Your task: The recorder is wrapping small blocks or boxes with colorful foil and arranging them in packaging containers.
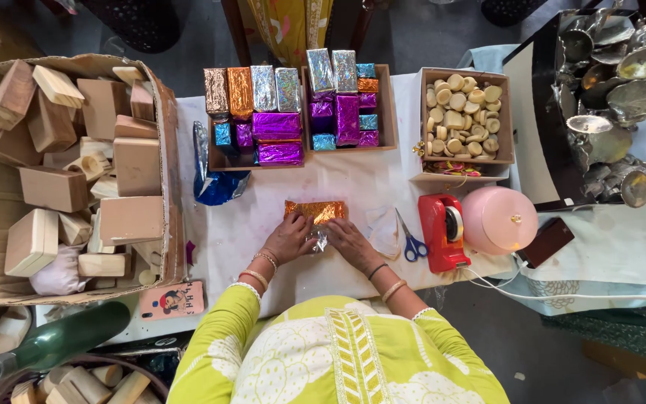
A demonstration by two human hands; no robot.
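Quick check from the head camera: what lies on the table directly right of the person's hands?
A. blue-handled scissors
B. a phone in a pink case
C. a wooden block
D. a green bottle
A: the scissors lie just right of the right hand, between it and the red tape dispenser.

orange foil packet (315,211) centre | foil-wrapped blocks (263,112) in boxes behind

At the centre of the frame both hands press on an orange foil-wrapped block (315,212) lying on the white table (248,224). The left hand (290,238) and right hand (349,241) pinch crumpled foil at its near edge. Scissors (411,241) and a red tape dispenser (444,232) lie just right. A cardboard box of wooden blocks (69,172) fills the left.
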